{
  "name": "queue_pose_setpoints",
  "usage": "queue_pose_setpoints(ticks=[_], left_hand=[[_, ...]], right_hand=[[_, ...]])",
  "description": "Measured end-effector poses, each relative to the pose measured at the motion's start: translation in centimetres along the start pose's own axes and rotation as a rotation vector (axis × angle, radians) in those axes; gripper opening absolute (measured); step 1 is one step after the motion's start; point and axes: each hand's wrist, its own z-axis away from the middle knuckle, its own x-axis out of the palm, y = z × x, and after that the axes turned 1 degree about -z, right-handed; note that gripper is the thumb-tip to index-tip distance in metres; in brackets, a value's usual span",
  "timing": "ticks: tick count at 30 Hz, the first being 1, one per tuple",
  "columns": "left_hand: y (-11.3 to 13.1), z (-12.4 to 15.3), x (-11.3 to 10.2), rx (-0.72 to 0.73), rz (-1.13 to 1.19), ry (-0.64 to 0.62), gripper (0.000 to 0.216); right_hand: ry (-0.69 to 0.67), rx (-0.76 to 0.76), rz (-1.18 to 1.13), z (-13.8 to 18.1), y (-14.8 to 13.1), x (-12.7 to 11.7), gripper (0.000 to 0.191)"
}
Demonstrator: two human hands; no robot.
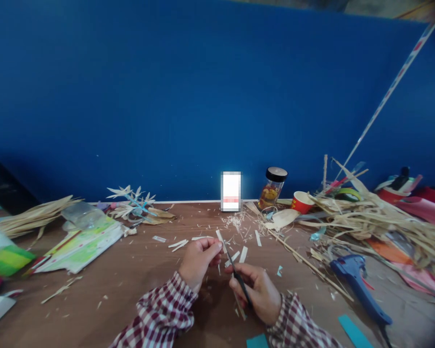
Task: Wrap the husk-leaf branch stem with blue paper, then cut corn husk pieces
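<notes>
My left hand (200,258) pinches a narrow pale strip (218,235) between thumb and forefinger. Beside it on the right, my right hand (257,289) is closed around dark-handled scissors (242,286). The blades point up and to the left, close to the strip; whether they touch it I cannot tell. Under the right hand a thin straw-coloured piece (240,309) shows in part. Cut pale strips (243,254) lie just beyond the hands, with a heap of tiny clippings (235,220) behind them.
A blue glue gun (362,287) lies at right, near piled dry husks (387,227). Along the back stand a bright blurred screen (231,191), a black-lidded jar (273,188) and a red paper cup (302,203). Left are a husk flower (134,200) and painted paper (83,244).
</notes>
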Motion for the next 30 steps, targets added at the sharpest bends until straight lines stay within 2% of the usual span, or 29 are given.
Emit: queue_pose_setpoints(ticks=[10,18,30], left_hand=[[-0.18,-0.17,-0.11,0.006,0.013,-0.004,0.025],[-0.15,-0.35,-0.17,-0.004,0.012,0.069,0.027],[-0.01,0.21,0.26,-0.01,-0.002,0.011,0.024]], right_hand=[[0.015,0.028,0.0,-0.12,-0.13,0.07,0.035],[0.017,0.007,0.015,-0.2,0.18,0.05,0.032],[-0.004,-0.013,-0.016,-0.15,0.3,-0.03,0.032]])
